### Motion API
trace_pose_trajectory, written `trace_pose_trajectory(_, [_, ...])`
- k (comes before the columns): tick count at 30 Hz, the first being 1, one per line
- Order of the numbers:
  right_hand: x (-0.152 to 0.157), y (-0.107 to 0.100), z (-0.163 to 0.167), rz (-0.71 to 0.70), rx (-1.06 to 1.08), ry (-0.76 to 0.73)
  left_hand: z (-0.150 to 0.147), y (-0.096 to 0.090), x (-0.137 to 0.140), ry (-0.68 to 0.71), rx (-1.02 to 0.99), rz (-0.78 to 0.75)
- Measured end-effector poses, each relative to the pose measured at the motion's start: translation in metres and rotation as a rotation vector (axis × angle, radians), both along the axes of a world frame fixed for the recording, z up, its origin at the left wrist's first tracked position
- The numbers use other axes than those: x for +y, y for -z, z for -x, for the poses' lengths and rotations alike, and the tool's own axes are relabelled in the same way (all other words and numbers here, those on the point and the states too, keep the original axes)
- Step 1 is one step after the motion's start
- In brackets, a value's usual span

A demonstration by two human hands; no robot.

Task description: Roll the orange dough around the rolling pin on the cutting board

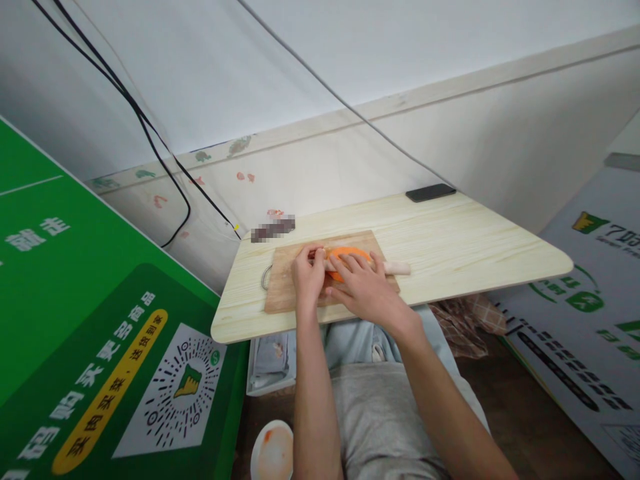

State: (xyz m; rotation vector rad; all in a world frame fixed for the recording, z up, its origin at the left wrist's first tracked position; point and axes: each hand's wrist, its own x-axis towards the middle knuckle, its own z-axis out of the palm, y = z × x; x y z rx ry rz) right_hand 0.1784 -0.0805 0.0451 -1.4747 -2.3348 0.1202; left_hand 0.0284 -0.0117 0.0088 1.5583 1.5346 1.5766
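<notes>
A flattened orange piece that looks like dough [336, 272] lies on a wooden cutting board [283, 293]. Across it runs a pale wooden rolling pin [399, 268], whose right end sticks out past the board. My left hand [309, 270] is closed at the pin's left end, its fingers curled in and hiding that end. My right hand [361, 280] rests on the pin and the orange piece with its fingers stretched out and spread. Both hands cover part of the orange piece.
The light wood table [480, 253] stands against the wall. A black phone [431, 193] lies at its back edge, and a blurred dark object [273, 229] lies behind the board. A metal handle [266, 277] juts from the board's left side. Below are a white bowl [273, 453] and a box [270, 387].
</notes>
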Motion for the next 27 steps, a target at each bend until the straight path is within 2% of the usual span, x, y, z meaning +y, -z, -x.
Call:
trace_pose_trajectory(5, [0.000,0.000,0.003,0.002,0.018,-0.028,0.001,0.002,0.001,0.003,0.000,0.006])
trace_pose_trajectory(14, [0.030,0.019,0.014,-0.122,0.051,0.089,0.000,0.002,0.003,0.013,-0.011,0.001])
trace_pose_trajectory(23, [-0.004,-0.004,0.009,0.023,0.025,0.023,0.000,0.000,0.001,0.002,-0.009,0.011])
trace_pose_trajectory(27, [0.000,-0.001,0.008,0.025,0.007,0.048,0.000,0.001,0.002,0.005,-0.021,0.017])
